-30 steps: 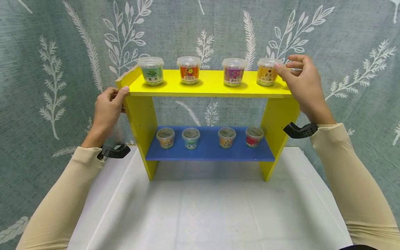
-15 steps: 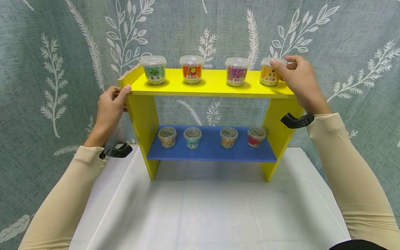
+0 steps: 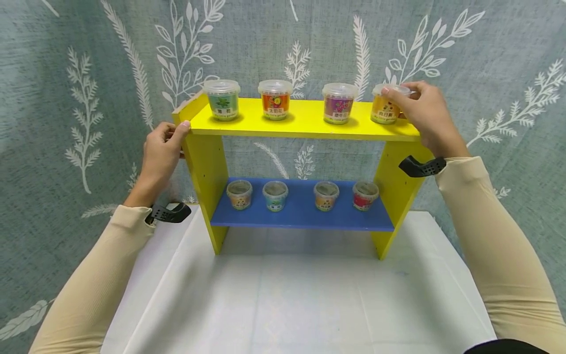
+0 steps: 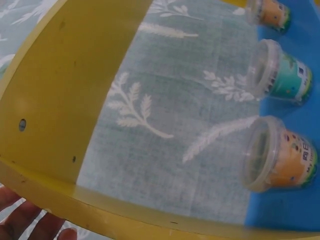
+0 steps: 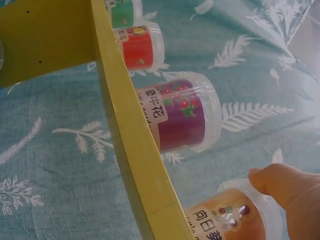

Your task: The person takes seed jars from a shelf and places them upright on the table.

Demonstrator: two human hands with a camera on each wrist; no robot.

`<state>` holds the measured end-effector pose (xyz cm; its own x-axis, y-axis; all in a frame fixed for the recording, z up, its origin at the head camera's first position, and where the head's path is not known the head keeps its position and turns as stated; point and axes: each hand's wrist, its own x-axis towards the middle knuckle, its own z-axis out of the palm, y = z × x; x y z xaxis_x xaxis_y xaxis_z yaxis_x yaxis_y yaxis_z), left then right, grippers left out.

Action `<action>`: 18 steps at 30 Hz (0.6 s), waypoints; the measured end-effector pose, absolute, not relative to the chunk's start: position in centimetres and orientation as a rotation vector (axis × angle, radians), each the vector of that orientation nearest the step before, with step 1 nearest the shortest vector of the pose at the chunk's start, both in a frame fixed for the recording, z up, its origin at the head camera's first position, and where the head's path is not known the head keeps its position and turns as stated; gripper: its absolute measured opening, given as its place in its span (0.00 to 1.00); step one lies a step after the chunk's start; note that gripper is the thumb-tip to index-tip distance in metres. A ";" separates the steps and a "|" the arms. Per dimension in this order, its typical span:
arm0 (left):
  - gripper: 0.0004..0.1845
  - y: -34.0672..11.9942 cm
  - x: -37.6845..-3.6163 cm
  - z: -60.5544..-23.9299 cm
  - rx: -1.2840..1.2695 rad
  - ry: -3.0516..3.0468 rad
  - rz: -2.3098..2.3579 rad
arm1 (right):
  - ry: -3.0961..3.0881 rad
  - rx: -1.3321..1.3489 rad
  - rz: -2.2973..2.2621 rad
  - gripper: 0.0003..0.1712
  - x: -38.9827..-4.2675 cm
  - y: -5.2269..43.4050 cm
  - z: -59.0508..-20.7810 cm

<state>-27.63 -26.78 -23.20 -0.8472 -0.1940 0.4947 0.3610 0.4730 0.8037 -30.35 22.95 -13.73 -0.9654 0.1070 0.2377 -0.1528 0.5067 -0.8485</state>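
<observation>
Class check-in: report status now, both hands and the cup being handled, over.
Left hand grips yellow shelf end. Right hand pinches orange cup lid, cup on shelf. Purple cup beside, apart.

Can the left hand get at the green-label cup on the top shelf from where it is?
Probably yes: the left hand holds the shelf's left end, the green-label cup stands nearest that end, and nothing lies between them.

Beige sleeves, black wrist mounts

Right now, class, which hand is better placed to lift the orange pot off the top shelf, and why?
The right hand. Its fingers already curl round the orange pot at the right end of the top shelf. The left hand grips the shelf's far left edge.
</observation>
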 end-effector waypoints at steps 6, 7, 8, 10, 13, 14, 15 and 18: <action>0.25 -26.7 -27.7 -23.3 -0.143 -2.168 -1.379 | -2.494 0.055 1.449 0.55 -30.3 23.2 -13.8; 0.25 -26.7 -27.8 -23.3 -0.141 -2.168 -1.378 | -2.490 0.057 1.456 0.55 -30.3 23.2 -13.8; 0.26 -26.6 -27.8 -23.3 -0.140 -2.169 -1.378 | -2.484 0.060 1.463 0.55 -30.3 23.3 -13.8; 0.26 -26.6 -27.8 -23.3 -0.134 -2.171 -1.376 | -2.473 0.065 1.473 0.55 -30.3 23.3 -13.8; 0.27 -26.6 -27.7 -23.3 -0.129 -2.177 -1.375 | -2.452 0.078 1.488 0.54 -30.2 23.3 -13.8; 0.27 -26.6 -27.7 -23.3 -0.128 -2.178 -1.376 | -2.444 0.083 1.494 0.53 -30.2 23.3 -13.8; 0.27 -26.6 -27.7 -23.3 -0.126 -2.178 -1.377 | -2.435 0.090 1.499 0.53 -30.1 23.4 -13.8; 0.28 -26.6 -27.7 -23.3 -0.128 -2.179 -1.386 | -2.397 0.107 1.520 0.52 -30.0 23.5 -13.9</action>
<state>-27.68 -26.61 -23.34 -0.8451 -0.2059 0.4934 0.3597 0.4640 0.8096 -29.98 23.45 -13.94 -0.9523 0.0966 0.2894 -0.2207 0.4372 -0.8719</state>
